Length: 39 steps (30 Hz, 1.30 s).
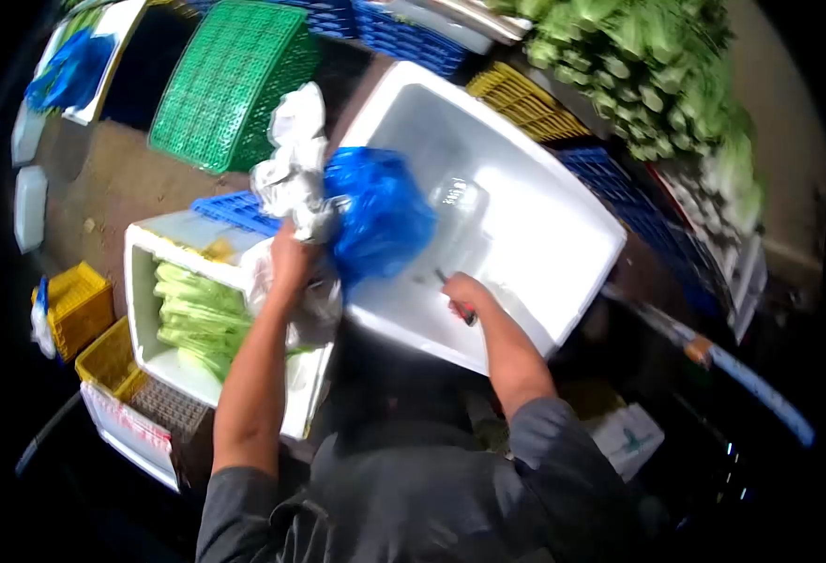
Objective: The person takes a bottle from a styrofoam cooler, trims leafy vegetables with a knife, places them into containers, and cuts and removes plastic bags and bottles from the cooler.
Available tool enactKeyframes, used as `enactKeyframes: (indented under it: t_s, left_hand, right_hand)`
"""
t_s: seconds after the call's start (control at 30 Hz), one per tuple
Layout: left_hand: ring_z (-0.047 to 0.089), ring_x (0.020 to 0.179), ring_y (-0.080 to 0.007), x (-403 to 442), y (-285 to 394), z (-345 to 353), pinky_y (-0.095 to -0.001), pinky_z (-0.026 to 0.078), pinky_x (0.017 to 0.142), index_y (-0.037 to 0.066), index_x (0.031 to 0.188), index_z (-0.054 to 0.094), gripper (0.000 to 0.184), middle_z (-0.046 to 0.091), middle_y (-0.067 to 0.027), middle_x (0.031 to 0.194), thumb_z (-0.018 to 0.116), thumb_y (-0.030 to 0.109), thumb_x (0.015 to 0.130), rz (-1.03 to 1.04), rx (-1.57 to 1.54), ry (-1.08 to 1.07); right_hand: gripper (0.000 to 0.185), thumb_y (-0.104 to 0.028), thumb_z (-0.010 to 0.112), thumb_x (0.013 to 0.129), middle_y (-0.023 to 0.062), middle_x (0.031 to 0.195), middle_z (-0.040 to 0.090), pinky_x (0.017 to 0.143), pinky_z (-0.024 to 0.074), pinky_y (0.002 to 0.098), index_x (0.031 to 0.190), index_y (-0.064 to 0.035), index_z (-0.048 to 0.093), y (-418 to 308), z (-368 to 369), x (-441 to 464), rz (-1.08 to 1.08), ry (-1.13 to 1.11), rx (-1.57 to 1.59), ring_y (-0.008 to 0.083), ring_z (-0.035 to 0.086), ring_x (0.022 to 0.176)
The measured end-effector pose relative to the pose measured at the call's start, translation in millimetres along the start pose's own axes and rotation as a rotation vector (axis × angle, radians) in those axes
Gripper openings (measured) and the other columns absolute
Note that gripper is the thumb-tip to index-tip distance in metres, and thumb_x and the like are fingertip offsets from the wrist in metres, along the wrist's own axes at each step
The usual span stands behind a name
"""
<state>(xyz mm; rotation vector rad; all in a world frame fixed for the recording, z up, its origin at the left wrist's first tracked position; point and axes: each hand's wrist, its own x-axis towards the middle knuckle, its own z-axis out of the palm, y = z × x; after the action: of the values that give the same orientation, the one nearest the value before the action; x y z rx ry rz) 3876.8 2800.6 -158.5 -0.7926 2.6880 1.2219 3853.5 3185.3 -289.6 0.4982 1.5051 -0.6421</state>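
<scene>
My left hand is closed on a bunched white plastic bag, which sticks up above the fist. Against it, a blue plastic bag hangs over the left wall of a large white foam box. Inside the box the floor looks wet and shiny. My right hand, over the near part of the box, is closed around a small knife with a red and black handle; its short dark tip points up and left. The blade is mostly too blurred to make out.
Left of the big box stands a second foam box holding leafy green vegetables. A green crate is beyond it. Stacked lettuce-like stalks rise at the far right near yellow and blue crates. A pole lies at right.
</scene>
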Motion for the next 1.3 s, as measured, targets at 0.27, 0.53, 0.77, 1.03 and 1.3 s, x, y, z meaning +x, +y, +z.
enactKeyframes:
  t_s: [0.27,0.53,0.77,1.03,1.3]
  left_hand:
    - [0.063,0.093,-0.0446,-1,19,-9,-0.0549,0.047,0.077,0.004,0.117,0.048,0.045,0.066,-0.0258,0.095,0.064,0.029,0.083,-0.245,0.142,-0.042]
    - [0.063,0.091,-0.0464,-2,42,-16,-0.054,0.048,0.077,0.007,0.12,0.046,0.061,0.066,-0.0268,0.096,0.068,0.048,0.08,-0.267,0.168,-0.026]
    - [0.062,0.09,-0.0467,1,4,15,-0.0531,0.047,0.075,0.004,0.116,0.048,0.051,0.066,-0.0267,0.093,0.07,0.035,0.081,-0.142,0.098,0.139]
    - [0.066,0.082,-0.0398,14,-28,2,-0.0459,0.051,0.07,0.002,0.107,0.062,0.038,0.068,-0.0228,0.091,0.068,0.03,0.082,0.067,0.199,0.071]
    - [0.063,0.089,-0.0422,38,-35,-28,-0.0487,0.051,0.073,0.016,0.116,0.062,0.027,0.066,-0.0195,0.1,0.059,0.02,0.09,0.309,0.42,-0.091]
  right_hand:
    - [0.018,-0.015,0.062,0.088,0.0049,0.067,0.052,0.045,0.043,0.0302,0.093,0.0003,0.055,38,7,-158,-0.314,0.437,0.203,0.0137,0.049,0.05]
    - [0.038,-0.026,0.064,0.091,0.0277,0.106,0.061,0.083,0.0466,0.0444,0.11,0.006,0.055,145,-49,-216,-0.263,1.327,0.104,0.041,0.059,0.096]
    - [0.062,-0.045,0.062,0.09,0.031,0.111,0.06,0.086,0.0472,0.0458,0.115,0.012,0.058,201,-53,-169,-0.187,1.263,-0.012,0.0424,0.059,0.101]
    - [0.043,-0.038,0.065,0.09,0.0249,0.089,0.065,0.075,0.0483,0.0431,0.093,0.005,0.058,182,-30,-173,-0.272,1.259,0.187,0.0372,0.063,0.083]
    - [0.043,-0.045,0.061,0.088,0.0265,0.085,0.066,0.075,0.0493,0.0495,0.096,-0.0029,0.061,174,23,-173,-0.068,1.313,0.096,0.0447,0.064,0.085]
